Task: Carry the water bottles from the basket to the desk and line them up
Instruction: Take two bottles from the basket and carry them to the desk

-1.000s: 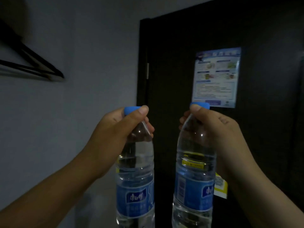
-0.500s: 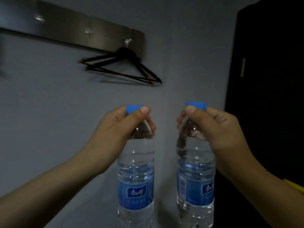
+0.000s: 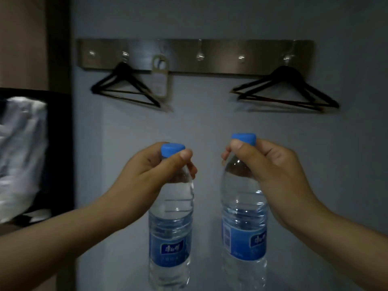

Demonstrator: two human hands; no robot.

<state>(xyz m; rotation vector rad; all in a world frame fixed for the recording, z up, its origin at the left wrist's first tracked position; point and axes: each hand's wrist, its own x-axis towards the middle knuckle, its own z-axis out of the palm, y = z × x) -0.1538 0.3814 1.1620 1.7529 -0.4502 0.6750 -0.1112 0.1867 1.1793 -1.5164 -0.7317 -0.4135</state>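
I hold two clear water bottles with blue caps and blue labels, upright in the air in front of a grey wall. My left hand [image 3: 147, 171] grips the neck of the left bottle [image 3: 170, 238] just under its cap. My right hand [image 3: 275, 171] grips the neck of the right bottle [image 3: 243, 232] the same way. The bottles hang side by side, a small gap apart, the right one slightly higher. Neither the basket nor the desk is in view.
A metal hook rail [image 3: 195, 55] is mounted on the wall ahead, with black hangers on the left [image 3: 123, 89] and on the right [image 3: 285, 89] and a paper door tag [image 3: 160, 76]. At the left stand a wooden panel [image 3: 23, 38] and a dark opening with white plastic [image 3: 21, 154].
The view has swung left: the dark door with the notice has left the frame and the full hook rail has come into view. Both hands keep their grip on the bottles.
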